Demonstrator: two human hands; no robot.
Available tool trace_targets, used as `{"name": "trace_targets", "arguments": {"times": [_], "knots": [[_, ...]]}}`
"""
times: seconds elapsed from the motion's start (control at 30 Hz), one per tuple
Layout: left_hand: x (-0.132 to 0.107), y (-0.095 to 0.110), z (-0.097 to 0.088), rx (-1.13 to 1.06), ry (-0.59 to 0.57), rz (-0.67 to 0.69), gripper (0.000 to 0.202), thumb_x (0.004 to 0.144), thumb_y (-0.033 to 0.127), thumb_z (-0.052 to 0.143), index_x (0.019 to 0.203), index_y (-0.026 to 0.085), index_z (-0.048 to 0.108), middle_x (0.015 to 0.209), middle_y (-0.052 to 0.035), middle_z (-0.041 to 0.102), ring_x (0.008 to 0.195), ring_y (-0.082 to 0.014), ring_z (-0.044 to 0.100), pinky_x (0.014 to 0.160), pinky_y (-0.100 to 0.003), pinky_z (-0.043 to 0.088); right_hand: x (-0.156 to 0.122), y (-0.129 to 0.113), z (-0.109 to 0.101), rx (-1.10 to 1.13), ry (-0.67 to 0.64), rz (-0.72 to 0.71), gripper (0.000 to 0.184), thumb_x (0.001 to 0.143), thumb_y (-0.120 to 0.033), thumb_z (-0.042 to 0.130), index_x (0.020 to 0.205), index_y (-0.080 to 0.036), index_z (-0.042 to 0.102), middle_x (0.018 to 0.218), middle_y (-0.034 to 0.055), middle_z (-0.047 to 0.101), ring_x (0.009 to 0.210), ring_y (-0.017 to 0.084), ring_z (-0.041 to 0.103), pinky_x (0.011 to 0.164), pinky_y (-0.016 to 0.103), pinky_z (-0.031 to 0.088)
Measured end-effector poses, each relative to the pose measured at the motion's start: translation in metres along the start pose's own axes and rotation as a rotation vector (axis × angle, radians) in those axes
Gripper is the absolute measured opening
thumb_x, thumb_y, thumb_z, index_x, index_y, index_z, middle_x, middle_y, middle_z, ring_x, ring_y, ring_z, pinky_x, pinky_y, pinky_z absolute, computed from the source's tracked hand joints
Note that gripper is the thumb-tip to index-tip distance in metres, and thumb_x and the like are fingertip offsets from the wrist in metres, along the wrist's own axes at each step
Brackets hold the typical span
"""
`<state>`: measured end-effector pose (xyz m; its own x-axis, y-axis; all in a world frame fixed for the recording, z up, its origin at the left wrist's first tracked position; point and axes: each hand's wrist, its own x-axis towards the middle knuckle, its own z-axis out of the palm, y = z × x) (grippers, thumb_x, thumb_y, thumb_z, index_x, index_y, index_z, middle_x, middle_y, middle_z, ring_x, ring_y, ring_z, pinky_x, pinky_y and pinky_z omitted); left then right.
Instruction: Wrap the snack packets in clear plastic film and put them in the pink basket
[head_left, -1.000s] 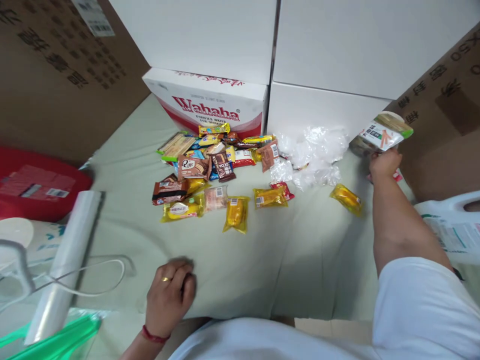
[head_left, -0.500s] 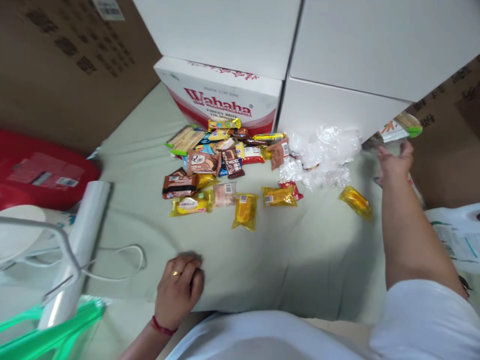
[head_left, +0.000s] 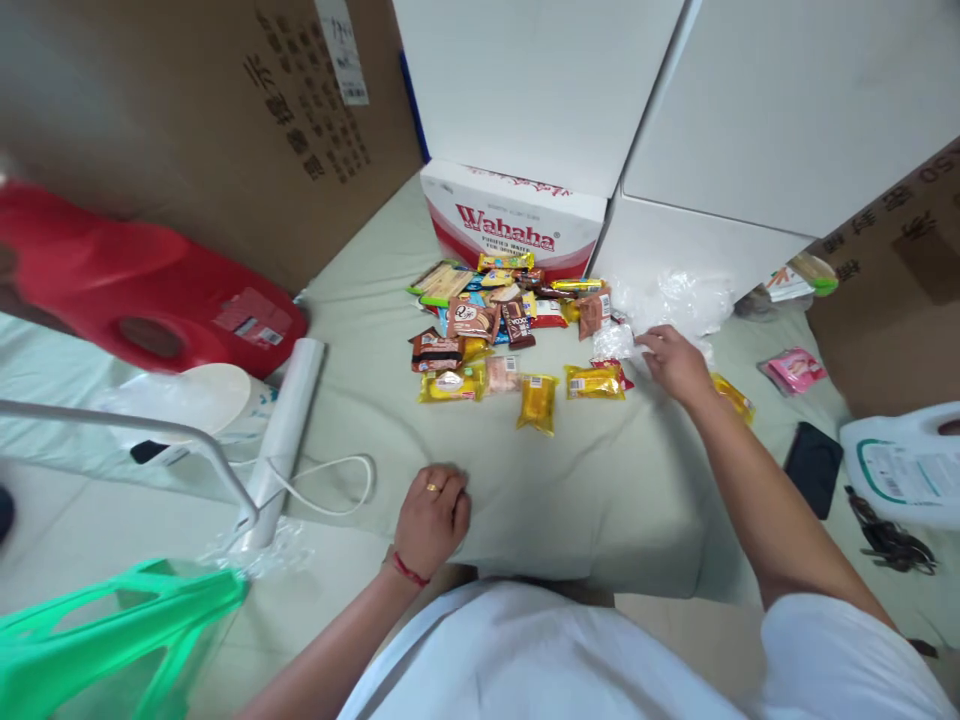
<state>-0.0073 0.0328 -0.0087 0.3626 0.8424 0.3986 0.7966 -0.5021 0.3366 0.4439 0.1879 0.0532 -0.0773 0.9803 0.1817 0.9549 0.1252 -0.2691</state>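
A person in a white shirt is sitting over a pale green sheet (head_left: 600, 500), the right hand (head_left: 675, 362) lying half open beside a heap of snacks (head_left: 491, 320). Its fingertips (head_left: 643, 345) are touching the edge of a crumpled clear bag (head_left: 616, 340); whether they are pinching it cannot be told. The bag is lying just right of the heap, in front of a larger mound of clear wrap (head_left: 682, 298) and just above a yellow packet (head_left: 592, 382). The left hand (head_left: 433, 518), wearing a ring and a red wrist cord, is resting on the sheet near the body, curled into a loose fist with nothing showing in it. A second yellow packet (head_left: 733, 397) is peeking out behind the right wrist. A Wahaha box (head_left: 517, 225) is standing behind the snacks, with white boxes (head_left: 787, 130) stacked above and beside it. A pink packet (head_left: 795, 368), a phone (head_left: 812, 468) and a white jug (head_left: 900, 465) are lying off to the right. A red jug (head_left: 142, 290), a roll of film (head_left: 285, 430), a white cord (head_left: 337, 490) and a green bag (head_left: 112, 640) are filling the left side.
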Motion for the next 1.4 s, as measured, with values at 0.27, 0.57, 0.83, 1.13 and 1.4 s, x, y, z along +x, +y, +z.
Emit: {"name": "trace_targets", "arguments": {"times": [0.27, 0.57, 0.83, 1.13, 1.4], "knots": [[-0.007, -0.004, 0.003, -0.168, 0.074, -0.042, 0.019, 0.086, 0.008, 0.05, 0.084, 0.02, 0.064, 0.086, -0.0086, 0.064, 0.087, -0.0249, 0.057, 0.078, -0.037, 0.051, 0.014, -0.057, 0.017, 0.249, 0.15, 0.297, 0.021, 0.09, -0.034, 0.059, 0.091, -0.017, 0.072, 0.087, 0.0088, 0.069, 0.078, 0.021, 0.058, 0.069, 0.031, 0.044], [0.017, 0.031, -0.012, -1.031, 0.004, -0.607, 0.016, 0.089, 0.035, 0.061, 0.089, 0.02, 0.063, 0.079, -0.0013, 0.063, 0.07, -0.0137, 0.056, 0.062, -0.025, 0.043, -0.147, -0.195, 0.04, 1.307, 0.194, 0.577, 0.034, 0.068, -0.046, 0.088, 0.081, -0.021, 0.069, 0.065, -0.0054, 0.05, 0.056, 0.008, 0.038, 0.05, 0.022, 0.03], [0.047, 0.063, 0.007, -1.541, -0.186, -0.913, 0.037, 0.064, 0.044, 0.084, 0.08, 0.018, 0.062, 0.074, 0.0024, 0.06, 0.065, -0.0101, 0.052, 0.053, -0.02, 0.038, -0.174, -0.226, 0.067, 1.182, 0.04, 0.401, 0.027, 0.08, -0.047, 0.082, 0.084, -0.022, 0.072, 0.073, -0.0015, 0.059, 0.066, 0.012, 0.048, 0.063, 0.025, 0.039], [0.052, 0.053, 0.013, -1.223, -0.042, -0.762, 0.018, 0.07, 0.03, 0.075, 0.073, 0.019, 0.061, 0.068, 0.0046, 0.058, 0.063, -0.0093, 0.049, 0.062, -0.023, 0.038, -0.162, -0.211, 0.064, 1.322, 0.032, 0.435, 0.065, 0.077, -0.06, 0.08, 0.131, -0.03, 0.061, 0.125, 0.0074, 0.065, 0.105, 0.022, 0.062, 0.083, 0.034, 0.054], [0.054, 0.062, 0.016, -1.509, -0.061, -0.936, 0.047, 0.061, 0.049, 0.091, 0.074, 0.019, 0.057, 0.059, 0.0084, 0.049, 0.054, -0.0062, 0.043, 0.054, -0.021, 0.032, -0.157, -0.182, 0.052, 1.332, -0.096, 0.665, 0.048, 0.073, -0.064, 0.081, 0.09, -0.021, 0.07, 0.07, -0.0014, 0.06, 0.06, 0.014, 0.049, 0.053, 0.027, 0.042]]}}
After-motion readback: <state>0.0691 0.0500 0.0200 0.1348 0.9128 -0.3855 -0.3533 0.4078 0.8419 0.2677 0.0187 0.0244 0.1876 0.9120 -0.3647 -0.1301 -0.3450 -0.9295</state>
